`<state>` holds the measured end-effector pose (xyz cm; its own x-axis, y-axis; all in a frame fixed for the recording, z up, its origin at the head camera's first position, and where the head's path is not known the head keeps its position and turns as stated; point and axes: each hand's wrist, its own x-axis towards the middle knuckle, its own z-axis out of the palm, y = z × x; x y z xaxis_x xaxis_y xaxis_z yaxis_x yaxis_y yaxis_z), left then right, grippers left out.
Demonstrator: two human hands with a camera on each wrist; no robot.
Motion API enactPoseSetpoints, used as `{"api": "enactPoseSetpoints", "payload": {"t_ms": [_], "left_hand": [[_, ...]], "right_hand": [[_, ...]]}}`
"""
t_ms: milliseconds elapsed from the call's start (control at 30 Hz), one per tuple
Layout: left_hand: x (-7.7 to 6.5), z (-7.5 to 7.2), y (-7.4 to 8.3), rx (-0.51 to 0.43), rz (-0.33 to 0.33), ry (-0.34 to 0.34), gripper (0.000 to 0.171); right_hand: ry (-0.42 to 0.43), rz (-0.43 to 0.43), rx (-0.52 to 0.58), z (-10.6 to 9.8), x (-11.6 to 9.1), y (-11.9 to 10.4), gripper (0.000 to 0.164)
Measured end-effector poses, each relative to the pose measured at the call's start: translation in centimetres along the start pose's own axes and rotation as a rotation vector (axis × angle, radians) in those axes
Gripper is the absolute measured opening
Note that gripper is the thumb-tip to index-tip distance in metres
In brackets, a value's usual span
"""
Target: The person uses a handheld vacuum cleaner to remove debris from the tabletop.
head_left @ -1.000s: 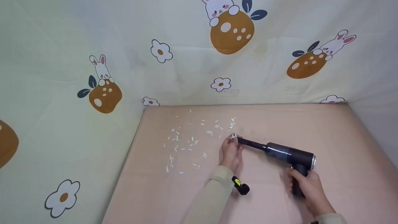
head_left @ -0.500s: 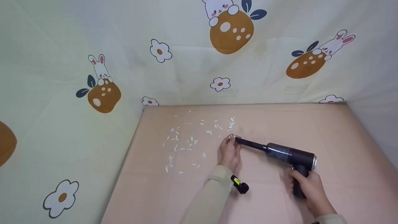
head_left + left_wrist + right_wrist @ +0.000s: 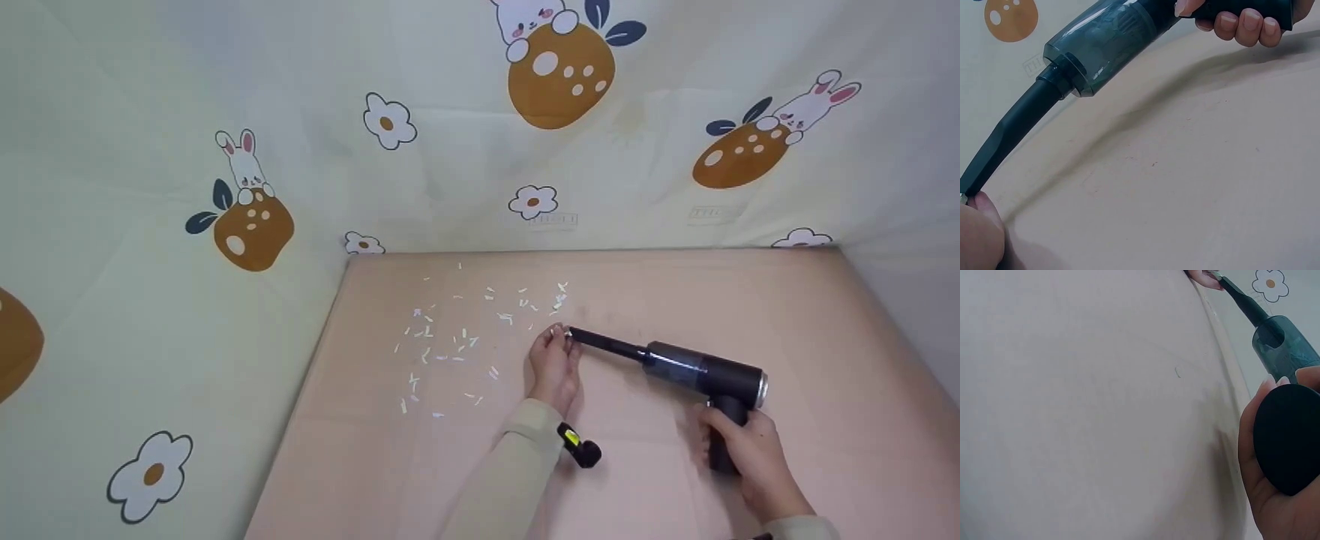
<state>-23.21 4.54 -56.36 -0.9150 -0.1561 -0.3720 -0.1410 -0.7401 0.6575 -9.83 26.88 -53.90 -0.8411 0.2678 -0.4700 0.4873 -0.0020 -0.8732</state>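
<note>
So my right hand [image 3: 757, 451] has a handheld vacuum [image 3: 705, 373] gripped by its handle, nozzle [image 3: 609, 344] aimed between 9 and 10 o'clock. It ends right at my left hand [image 3: 553, 371], whose fingers seem to be pinching a pale scrap [image 3: 963, 199] (tiny, mostly hidden). My guess: I'm feeding bits into the nozzle. Next probably means letting go there, then chasing the loose scraps [image 3: 464, 333] on the surface [image 3: 637, 465], around my left hand's 10 o'clock.

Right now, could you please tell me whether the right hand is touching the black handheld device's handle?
Touching. The left wrist view shows it: the right hand grips the handle, its fingers curled against it without a gap.
</note>
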Motion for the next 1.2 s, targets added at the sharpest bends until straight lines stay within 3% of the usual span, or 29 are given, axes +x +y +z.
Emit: {"api": "enactPoseSetpoints", "payload": {"t_ms": [167, 433, 600, 1000, 1200], "left_hand": [[-0.21, 0.1, 0.17, -0.032, -0.025, -0.023, 0.02], [-0.51, 0.23, 0.28, -0.147, -0.119, -0.049, 0.027], [-0.5, 0.23, 0.2, -0.12, -0.116, -0.046, 0.027], [-0.86, -0.05, 0.17, -0.038, -0.037, -0.061, 0.021], [-0.87, -0.06, 0.1, -0.028, -0.071, -0.062, 0.027]], "right_hand": [[-0.01, -0.002, 0.005, -0.14, 0.0, -0.04, 0.043], [-0.014, 0.01, -0.008, -0.13, -0.04, 0.01, 0.048], [-0.006, 0.012, -0.018, -0.15, 0.06, 0.04, 0.049], [0.002, -0.005, -0.026, -0.28, 0.27, 0.3, 0.055], [0.006, -0.006, 0.012, -0.35, 0.19, 0.25, 0.055]]}}
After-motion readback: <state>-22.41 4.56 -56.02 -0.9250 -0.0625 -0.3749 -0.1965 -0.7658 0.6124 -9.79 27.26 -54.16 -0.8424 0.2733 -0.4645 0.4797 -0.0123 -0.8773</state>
